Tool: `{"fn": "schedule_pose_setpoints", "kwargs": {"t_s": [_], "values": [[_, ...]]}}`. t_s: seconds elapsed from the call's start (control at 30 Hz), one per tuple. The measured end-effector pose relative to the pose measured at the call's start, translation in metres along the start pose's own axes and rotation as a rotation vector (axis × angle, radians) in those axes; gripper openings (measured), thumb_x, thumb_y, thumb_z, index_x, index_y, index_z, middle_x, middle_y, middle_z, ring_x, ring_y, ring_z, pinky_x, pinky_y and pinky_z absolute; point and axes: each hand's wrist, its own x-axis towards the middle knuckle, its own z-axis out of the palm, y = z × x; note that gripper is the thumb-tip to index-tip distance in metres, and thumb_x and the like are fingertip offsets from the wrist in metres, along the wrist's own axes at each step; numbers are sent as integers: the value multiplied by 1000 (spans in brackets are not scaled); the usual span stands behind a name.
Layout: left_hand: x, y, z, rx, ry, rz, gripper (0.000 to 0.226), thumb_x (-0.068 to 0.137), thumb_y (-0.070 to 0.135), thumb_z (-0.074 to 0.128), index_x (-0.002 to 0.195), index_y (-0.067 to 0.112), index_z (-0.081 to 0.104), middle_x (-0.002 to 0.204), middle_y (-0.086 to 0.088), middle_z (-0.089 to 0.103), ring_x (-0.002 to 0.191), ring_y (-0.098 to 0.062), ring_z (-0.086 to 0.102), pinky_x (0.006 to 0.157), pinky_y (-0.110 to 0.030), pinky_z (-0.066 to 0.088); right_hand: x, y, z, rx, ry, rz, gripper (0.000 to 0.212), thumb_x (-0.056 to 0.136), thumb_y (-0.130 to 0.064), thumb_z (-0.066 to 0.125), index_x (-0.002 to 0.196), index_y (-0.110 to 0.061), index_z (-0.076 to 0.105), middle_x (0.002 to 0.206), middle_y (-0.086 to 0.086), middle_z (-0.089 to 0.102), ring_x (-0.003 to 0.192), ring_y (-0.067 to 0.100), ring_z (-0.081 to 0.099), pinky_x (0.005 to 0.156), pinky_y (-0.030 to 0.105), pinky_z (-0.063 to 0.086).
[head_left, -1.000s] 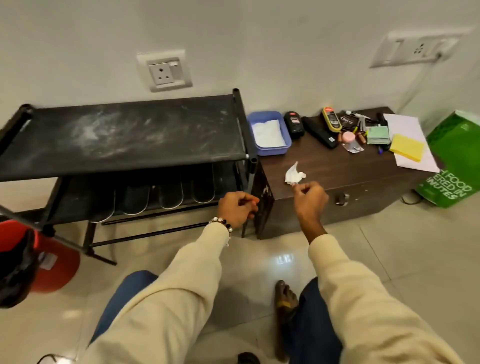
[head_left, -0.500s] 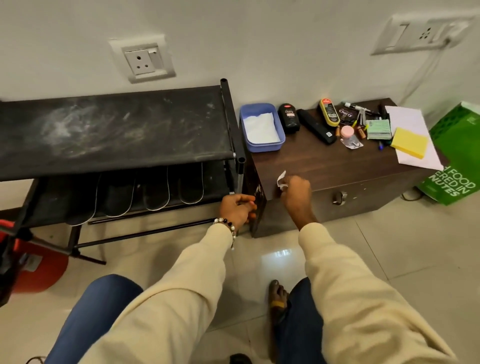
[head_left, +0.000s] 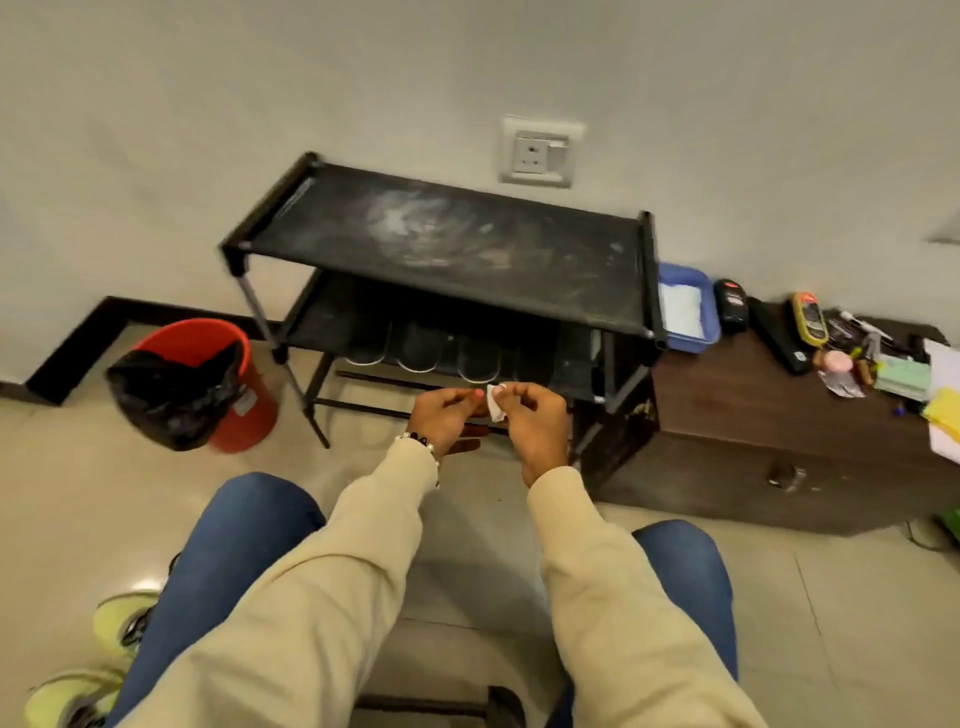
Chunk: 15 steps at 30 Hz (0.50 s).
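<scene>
Pale wall and glossy floor tiles fill the head view, with a wall socket (head_left: 540, 153) above a dusty black rack (head_left: 447, 244). A red bin (head_left: 208, 384) lined with a black bag stands left of the rack. A brown cabinet (head_left: 753, 415) stands on its right, carrying a blue tray (head_left: 685, 312) and a clutter of small items.

Both forearms, in cream sleeves, reach forward over blue-clad knees and meet in front of the rack's lower shelf. The left hand (head_left: 447, 415), with a beaded bracelet (head_left: 418, 441) at the wrist, is turned inward with its fingers curled. Its fingertips come up to the left edge of a small white paper scrap (head_left: 496, 408); whether they grip it cannot be told. The right hand (head_left: 535, 421) faces it, knuckles up, thumb and forefinger pinching the scrap and the other fingers curled in loosely.

The scrap is held in the air between the two hands, clear of the rack and floor. Its long axis runs roughly top to bottom in the picture, with the upper end toward the rack and the lower end toward the person.
</scene>
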Motion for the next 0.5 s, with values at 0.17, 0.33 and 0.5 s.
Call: {"fn": "schedule_pose_setpoints", "kwargs": {"t_s": [0.17,0.33,0.5], "values": [[4,14,-118,-98,189,19,10,94,13,60,92,12,69,86,-10,70,73,-22,68,69,-31,53,-12,-11,114,-102,-357,-28,22,84,-16,69,105,-16,69,104,0,68,96,14,64,83,26,53],[25,20,-238,-129,419,-20,10,93,14,60,95,11,70,80,-3,71,66,-17,67,65,-28,52,-10,-6,237,-212,-512,-69,13,82,-12,70,93,-17,68,94,0,69,87,16,66,78,33,58],[58,0,-346,-184,660,-105,14,79,0,65,78,12,72,83,-16,73,68,-29,68,72,-45,60,9,12,354,-322,-544,-18,23,76,-11,74,77,-26,58,101,9,65,87,23,66,75,42,59]]}}
